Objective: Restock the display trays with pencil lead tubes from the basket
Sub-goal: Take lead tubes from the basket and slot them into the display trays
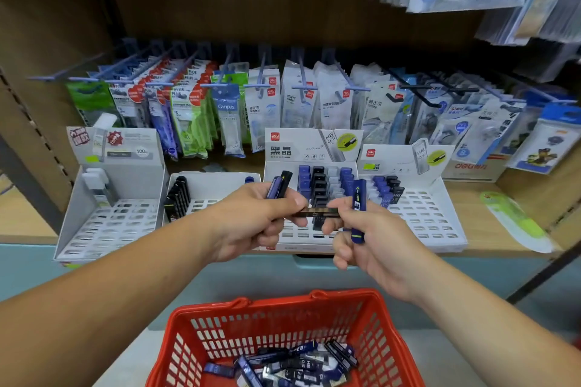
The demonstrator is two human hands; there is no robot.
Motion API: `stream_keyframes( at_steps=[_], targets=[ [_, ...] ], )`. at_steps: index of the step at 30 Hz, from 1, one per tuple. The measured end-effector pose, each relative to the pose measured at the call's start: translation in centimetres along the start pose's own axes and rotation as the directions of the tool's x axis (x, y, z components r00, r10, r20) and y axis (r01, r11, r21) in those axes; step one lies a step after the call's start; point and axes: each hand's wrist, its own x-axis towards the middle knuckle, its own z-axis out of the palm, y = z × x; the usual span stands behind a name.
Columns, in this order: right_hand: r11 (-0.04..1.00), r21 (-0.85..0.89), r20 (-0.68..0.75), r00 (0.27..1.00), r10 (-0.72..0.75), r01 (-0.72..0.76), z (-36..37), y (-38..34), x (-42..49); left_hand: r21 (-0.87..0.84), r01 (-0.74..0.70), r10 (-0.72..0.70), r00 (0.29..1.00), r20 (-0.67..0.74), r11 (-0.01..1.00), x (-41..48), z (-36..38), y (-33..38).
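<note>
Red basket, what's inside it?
A loose pile of blue and black pencil lead tubes lies in the red basket. They overlap, so whatever is under the top ones is hidden, and the frame cuts off the near end.

Glossy red plastic on the basket [273, 303], shiny blue and black plastic on the lead tubes [301, 364] inside it. Beyond the basket, matt white card display trays [421, 214] on a smooth wood-look shelf [490, 217]; farther beyond it, glossy clear film on hanging packets [295, 97].

Stationery shop aisle. Packaged correction tapes [333, 100] hung on peg hooks [262, 71], branded cardboard display trays [434, 223] sat on a wooden shelf [490, 217], and a red shopping basket [283, 302] of lead tubes [301, 364] stood below.
</note>
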Motion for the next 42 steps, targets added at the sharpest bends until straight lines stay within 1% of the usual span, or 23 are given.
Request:
stream_keyframes(
  at_steps=[3,6,10,13,15,18,23,25,28,31,33,35,38,42],
  targets=[
    [0.999,-0.044,0.011,1.0,0.007,-0.007,-0.2,0.2,0.1,-0.014,-0.025,0.024,0.997,-0.069,1.0,0.3,-0.3,-0.3],
    [0.993,-0.115,0.013,1.0,0.006,-0.005,-0.2,0.4,0.2,0.012,-0.036,0.037,0.994,-0.104,0.999,0.3,-0.4,-0.6],
    [0.956,-0.29,-0.013,0.999,0.029,-0.032,-0.7,0.4,0.2,0.131,-0.025,0.039,0.993,-0.108,0.991,0.3,-0.9,-0.8],
    [0.935,-0.341,-0.046,0.996,0.083,-0.094,-0.9,0.2,0.1,0.181,-0.015,0.035,0.994,-0.108,0.983,-0.2,-1.0,-0.4],
    [0.934,-0.33,-0.069,0.991,0.118,-0.134,-0.9,-0.1,-0.1,0.174,-0.03,0.051,0.992,-0.117,0.984,-0.6,-0.8,0.1],
    [0.949,-0.245,-0.08,0.979,0.186,-0.2,-0.8,-0.2,-0.3,0.199,-0.064,0.095,0.983,-0.155,0.978,-1.3,-0.8,0.7],
    [0.971,-0.1,0.016,0.975,0.22,-0.218,1.0,-0.6,-0.5,0.285,-0.086,0.146,0.97,-0.196,0.955,-3.7,-1.4,2.1],
    [0.977,-0.084,0.045,0.979,0.198,-0.194,1.6,-0.5,-0.7,0.284,-0.091,0.158,0.963,-0.22,0.954,-5.2,-1.9,2.6],
    [0.983,-0.127,0.049,0.989,0.141,-0.133,2.6,0.1,-0.8,0.317,-0.075,0.18,0.932,-0.316,0.945,-7.5,-3.8,2.4],
    [0.962,-0.272,0.052,0.999,0.006,0.008,4.4,0.6,-1.0,0.396,-0.007,0.199,0.873,-0.446,0.918,-9.5,-6.3,1.6],
    [0.927,-0.366,0.063,0.996,-0.063,0.082,5.9,1.0,-1.2,0.39,0.016,0.206,0.829,-0.52,0.92,-10.4,-8.0,0.8],
    [0.911,-0.396,0.065,0.994,-0.092,0.111,7.2,1.2,-1.2,0.349,0.021,0.196,0.796,-0.573,0.937,-10.8,-9.2,0.1],
    [0.903,-0.412,0.049,0.993,-0.11,0.12,8.9,1.3,-0.8,0.306,0.008,0.185,0.782,-0.596,0.952,-10.8,-10.1,-1.1],
    [0.854,-0.507,0.016,0.992,-0.128,0.118,10.0,1.7,0.3,0.328,-0.049,0.236,0.793,-0.561,0.943,-9.6,-10.6,-2.3]
  ],
)
